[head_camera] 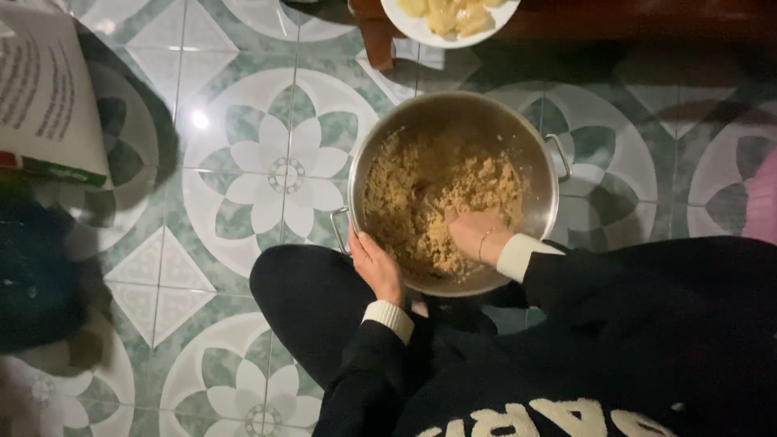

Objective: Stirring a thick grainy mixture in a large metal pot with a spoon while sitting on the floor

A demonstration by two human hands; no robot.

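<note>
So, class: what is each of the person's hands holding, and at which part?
The left hand grips the steel pot at its near rim, beside a side handle. The right hand is buried in the crumbly mixture; any hold there is hidden.

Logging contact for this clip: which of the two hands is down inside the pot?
The right hand, buried in the crumbly mixture; the left hand only grips the pot rim.
</note>
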